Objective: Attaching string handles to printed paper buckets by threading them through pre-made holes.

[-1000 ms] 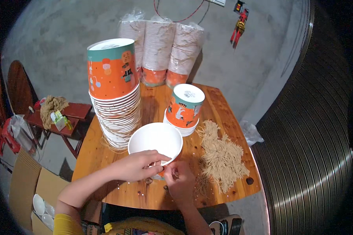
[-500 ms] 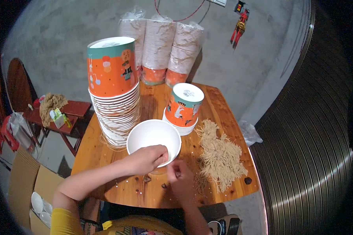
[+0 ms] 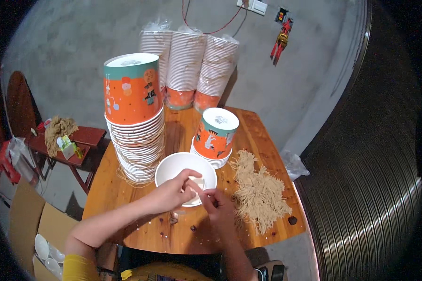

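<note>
A white paper bowl (image 3: 173, 164) stands mouth up near the table's front. My left hand (image 3: 175, 189) reaches over its near rim, with forefinger and another finger stretched apart above the inside. A flat cream-coloured piece (image 3: 197, 182) shows in the bowl by these fingers. At the bowl's near right rim my right hand (image 3: 216, 203) is closed in a pinch, its fingertips close to the left fingers. Whatever it pinches is too small to make out. Right of this hand lies a pile of tan cords (image 3: 260, 194).
A tall stack of upside-down orange and green bowls (image 3: 133, 98), with cords hanging along its rims, stands left. A shorter stack (image 3: 215, 136) is behind the bowl. Wrapped bowl stacks (image 3: 187, 61) line the back. Small dark bits (image 3: 193, 228) dot the wooden table (image 3: 257, 133). An open carton (image 3: 56, 220) sits lower left.
My left fingers have lifted and spread from their curled position in the bowl, and the cream piece shows more. My right hand has come up closer to them. The whole view has shifted slightly.
</note>
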`<state>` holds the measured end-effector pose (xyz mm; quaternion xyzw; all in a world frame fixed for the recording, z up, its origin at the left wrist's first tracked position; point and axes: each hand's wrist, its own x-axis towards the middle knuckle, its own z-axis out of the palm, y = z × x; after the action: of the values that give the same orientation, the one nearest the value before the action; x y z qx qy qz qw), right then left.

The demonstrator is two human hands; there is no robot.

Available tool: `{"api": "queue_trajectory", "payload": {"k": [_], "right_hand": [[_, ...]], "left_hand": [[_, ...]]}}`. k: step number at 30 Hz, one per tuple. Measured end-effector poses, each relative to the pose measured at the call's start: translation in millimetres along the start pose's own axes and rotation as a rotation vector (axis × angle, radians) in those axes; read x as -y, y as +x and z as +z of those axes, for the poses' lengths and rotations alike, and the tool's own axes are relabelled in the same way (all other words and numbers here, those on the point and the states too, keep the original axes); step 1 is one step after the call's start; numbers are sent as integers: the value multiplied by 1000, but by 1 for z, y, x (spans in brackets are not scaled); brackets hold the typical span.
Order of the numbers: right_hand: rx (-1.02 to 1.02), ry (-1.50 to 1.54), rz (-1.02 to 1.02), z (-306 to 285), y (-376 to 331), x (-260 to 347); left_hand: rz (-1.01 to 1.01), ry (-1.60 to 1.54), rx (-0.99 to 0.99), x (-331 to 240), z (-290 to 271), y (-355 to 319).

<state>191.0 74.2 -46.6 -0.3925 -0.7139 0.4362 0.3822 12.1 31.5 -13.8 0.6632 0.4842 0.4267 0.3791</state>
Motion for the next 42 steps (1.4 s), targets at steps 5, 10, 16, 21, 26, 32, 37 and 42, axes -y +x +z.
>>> {"api": "queue_trajectory", "payload": {"k": [5, 10, 16, 21, 26, 32, 37, 42], "right_hand": [[17, 142, -32, 4, 3, -15], [35, 284, 28, -2, 4, -6], [289, 224, 95, -36, 7, 20], [468, 134, 26, -45, 23, 35], [577, 517, 130, -48, 41, 52], [306, 450, 172, -46, 52, 15], [197, 460, 104, -49, 27, -5], [-5, -148, -223, -35, 2, -11]], "left_hand": [[-268, -227, 111, -8, -1, 7], [-408, -331, 129, -4, 2, 14], [-381, -406, 172, 8, 0, 19], [-351, -406, 187, 12, 8, 21], [-326, -330, 259, 8, 13, 21], [-327, -298, 268, 5, 4, 20], [-391, -321, 229, 2, 4, 20], [-369, -338, 226, 10, 11, 23]]}}
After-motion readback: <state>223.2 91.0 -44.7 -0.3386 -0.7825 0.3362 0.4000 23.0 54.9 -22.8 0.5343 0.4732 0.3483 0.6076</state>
